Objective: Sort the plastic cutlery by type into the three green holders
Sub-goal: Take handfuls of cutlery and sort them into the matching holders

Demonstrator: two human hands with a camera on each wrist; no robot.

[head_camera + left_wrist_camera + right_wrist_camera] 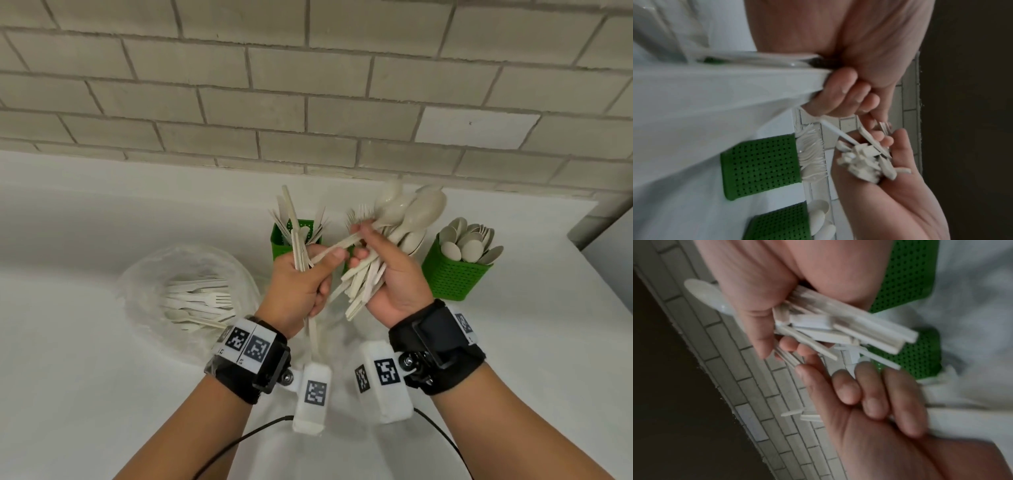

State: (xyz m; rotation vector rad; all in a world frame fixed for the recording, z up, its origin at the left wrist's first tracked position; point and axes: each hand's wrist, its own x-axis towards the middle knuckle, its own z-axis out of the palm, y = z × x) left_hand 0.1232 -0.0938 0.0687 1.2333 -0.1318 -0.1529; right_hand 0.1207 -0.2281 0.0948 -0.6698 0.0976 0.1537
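Above the white counter, my left hand (pixel 310 274) grips a few flat knives (pixel 295 226) that point upward. Its thumb also pinches the handle of one piece (pixel 337 244) that reaches into the bundle opposite. My right hand (pixel 383 263) grips that mixed bundle (pixel 407 212) of spoons, forks and knives, whose handle ends (pixel 851 331) fan out below the palm. One green holder (pixel 279 240) behind my left hand has knives in it. A second holder (pixel 760 165) contains forks and is mostly hidden in the head view. Spoons fill the right-hand holder (pixel 455 275).
A crumpled clear plastic bag (pixel 161 274) lies left of my hands with several forks and spoons (pixel 198 301) on it. A grey brick wall (pixel 308 102) runs behind the holders. The counter's right edge (pixel 582 246) is close to the spoon holder.
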